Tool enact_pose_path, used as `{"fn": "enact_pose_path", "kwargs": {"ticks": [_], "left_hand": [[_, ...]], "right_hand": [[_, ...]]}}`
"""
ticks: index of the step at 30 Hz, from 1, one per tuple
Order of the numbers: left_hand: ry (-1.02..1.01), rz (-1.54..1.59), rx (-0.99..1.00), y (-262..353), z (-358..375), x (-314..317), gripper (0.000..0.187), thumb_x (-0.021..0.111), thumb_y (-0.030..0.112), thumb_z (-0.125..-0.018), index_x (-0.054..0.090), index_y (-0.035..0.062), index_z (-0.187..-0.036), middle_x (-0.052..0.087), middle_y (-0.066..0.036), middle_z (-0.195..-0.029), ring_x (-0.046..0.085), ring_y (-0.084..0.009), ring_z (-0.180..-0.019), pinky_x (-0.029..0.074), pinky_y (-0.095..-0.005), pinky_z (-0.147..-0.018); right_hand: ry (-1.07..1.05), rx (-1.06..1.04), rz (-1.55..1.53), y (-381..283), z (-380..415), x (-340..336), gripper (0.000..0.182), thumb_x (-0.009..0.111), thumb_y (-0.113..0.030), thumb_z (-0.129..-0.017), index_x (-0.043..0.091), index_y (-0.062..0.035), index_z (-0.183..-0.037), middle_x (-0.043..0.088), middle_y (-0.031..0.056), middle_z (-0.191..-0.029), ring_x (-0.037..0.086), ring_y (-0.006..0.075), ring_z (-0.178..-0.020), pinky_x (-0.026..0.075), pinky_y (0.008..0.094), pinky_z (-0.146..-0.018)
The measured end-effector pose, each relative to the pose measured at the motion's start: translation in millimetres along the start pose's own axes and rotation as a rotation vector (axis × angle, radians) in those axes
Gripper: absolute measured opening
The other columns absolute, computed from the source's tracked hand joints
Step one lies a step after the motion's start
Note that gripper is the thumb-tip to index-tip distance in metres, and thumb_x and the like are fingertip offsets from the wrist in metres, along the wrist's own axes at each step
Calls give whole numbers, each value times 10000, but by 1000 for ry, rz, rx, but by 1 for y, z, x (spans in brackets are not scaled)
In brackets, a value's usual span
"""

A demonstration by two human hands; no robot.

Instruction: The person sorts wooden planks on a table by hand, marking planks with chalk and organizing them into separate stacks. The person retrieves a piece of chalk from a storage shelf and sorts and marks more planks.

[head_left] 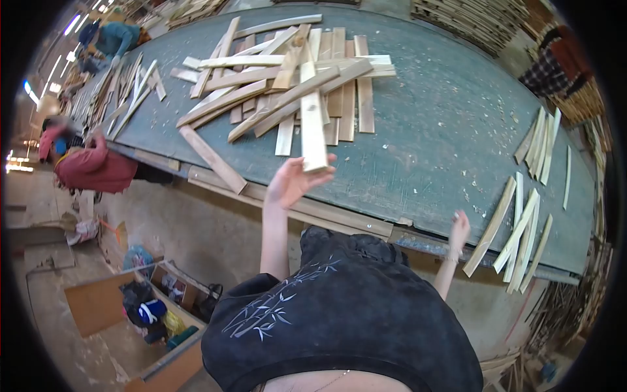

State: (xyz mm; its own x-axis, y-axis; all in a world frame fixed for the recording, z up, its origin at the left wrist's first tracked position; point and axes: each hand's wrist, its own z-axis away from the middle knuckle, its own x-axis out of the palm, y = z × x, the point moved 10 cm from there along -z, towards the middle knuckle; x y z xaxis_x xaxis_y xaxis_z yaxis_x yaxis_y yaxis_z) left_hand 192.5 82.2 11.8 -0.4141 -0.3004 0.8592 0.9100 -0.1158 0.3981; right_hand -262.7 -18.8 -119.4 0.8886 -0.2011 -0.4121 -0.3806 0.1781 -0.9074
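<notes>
Pale slat [314, 127], lengthwise away from me.
My left hand [292, 185] gripped its near end; right hand [460, 230], farther, hung loosely open, empty.

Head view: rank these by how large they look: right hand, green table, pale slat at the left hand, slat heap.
Largest to smallest, as they look:
1. Green table
2. Slat heap
3. Pale slat at the left hand
4. Right hand
</notes>
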Motion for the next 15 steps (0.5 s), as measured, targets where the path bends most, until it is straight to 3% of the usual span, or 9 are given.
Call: {"fn": "enact_pose_path", "kwargs": {"ticks": [1,2,5,7,9,11,13,15], "left_hand": [[-24,-103,-22,-14,0,1,447,334,314,-870,298,-11,-1175,469,-221,-1074,525,-327,-908,465,-431,-791],[89,-150,-58,-32,-4,-22,437,336,324,-873,314,-6,-1158,497,-204,-1028,542,-314,-872,477,-423,-767],[323,-372,-38,-76,-16,-72,400,360,348,-875,369,14,-1093,557,-148,-895,585,-255,-752,511,-387,-679],[348,-418,-101,-95,-11,-62,360,376,317,-878,383,6,-1057,550,-118,-856,587,-216,-690,509,-376,-669],[203,-488,-141,-108,-1,-30,359,414,313,-868,386,12,-1061,563,-124,-886,593,-196,-688,501,-304,-666],[89,-668,-322,-136,1,-31,393,423,321,-864,364,20,-1109,566,-143,-924,597,-178,-708,496,-273,-659],[68,-754,-376,-137,3,-40,405,460,337,-843,417,3,-1068,565,-163,-951,590,-207,-791,484,-288,-675],[-355,-1663,-268,-119,-4,-39,412,526,330,-793,478,-20,-1005,566,-171,-934,562,-255,-855,458,-335,-726]], "right_hand": [[-221,163,-134,-13,6,47,288,386,-130,-848,498,19,-1067,584,74,-955,537,112,-777,428,221,-657],[-343,265,-189,-40,18,89,307,387,-129,-844,472,18,-1100,577,75,-997,533,98,-793,424,210,-664],[-809,376,-482,-103,68,194,343,428,-234,-854,461,7,-1095,568,95,-1024,533,115,-799,434,239,-670],[-921,504,-579,-141,104,230,315,435,-279,-854,504,-9,-1002,589,78,-936,533,120,-766,435,257,-672],[-1019,510,-611,-151,121,260,306,433,-297,-855,514,-17,-948,582,68,-887,530,122,-733,434,261,-674],[-1114,516,-649,-145,128,281,306,432,-314,-855,524,-24,-893,575,57,-838,526,124,-700,433,266,-676],[-1160,138,-192,-138,124,287,311,424,-337,-859,526,-45,-826,533,32,-757,508,122,-647,430,264,-637],[-1036,96,-151,-131,119,271,319,398,-335,-869,517,-63,-752,522,44,-748,503,127,-615,419,259,-563]]}}
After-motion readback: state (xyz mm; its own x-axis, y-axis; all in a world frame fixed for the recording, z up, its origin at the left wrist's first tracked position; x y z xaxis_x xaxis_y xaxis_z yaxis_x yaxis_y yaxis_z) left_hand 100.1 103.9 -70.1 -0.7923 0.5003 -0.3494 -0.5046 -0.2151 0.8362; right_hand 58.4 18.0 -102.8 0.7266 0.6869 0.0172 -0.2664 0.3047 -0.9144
